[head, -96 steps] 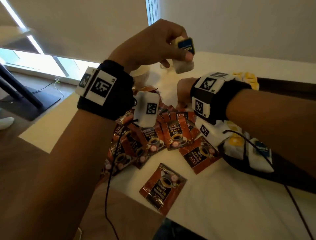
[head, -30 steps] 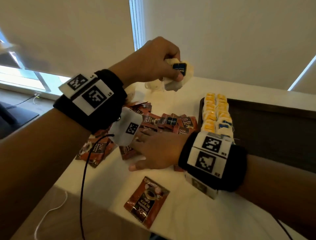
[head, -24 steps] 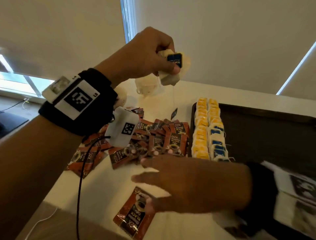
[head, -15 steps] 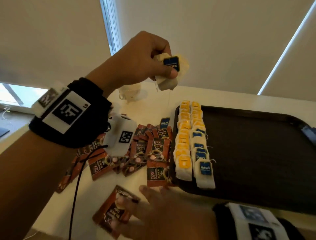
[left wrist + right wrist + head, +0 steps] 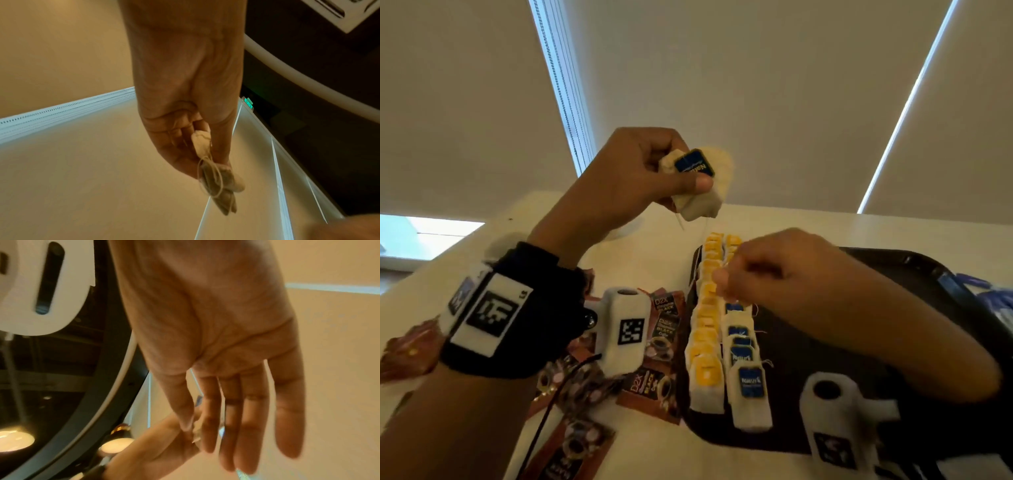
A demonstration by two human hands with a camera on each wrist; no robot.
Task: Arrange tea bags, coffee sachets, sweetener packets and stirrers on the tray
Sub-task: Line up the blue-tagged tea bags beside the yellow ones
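Note:
My left hand (image 5: 674, 178) is raised above the table and grips a small bunch of tea bags (image 5: 698, 202) with a blue tag on top. The bunch and its looped strings (image 5: 218, 186) hang from my fingertips in the left wrist view. A thin string drops from the bunch towards the tray. My right hand (image 5: 726, 277) hovers, blurred, over the tray's far left corner just below it. Its fingers (image 5: 246, 426) are straight, the thumb close to the forefinger. The dark tray (image 5: 859, 342) holds a row of yellow-tag tea bags (image 5: 705, 342) and a row of blue-tag tea bags (image 5: 743, 359).
Brown coffee sachets (image 5: 664, 329) lie heaped on the white table left of the tray, with one apart near the front edge (image 5: 575, 445). Blurred blue and white items (image 5: 989, 298) sit past the tray's right rim. The tray's middle and right are bare.
My right hand has left the table by the loose sachet and risen over the tea bag rows towards my left hand. The left hand still holds its bunch.

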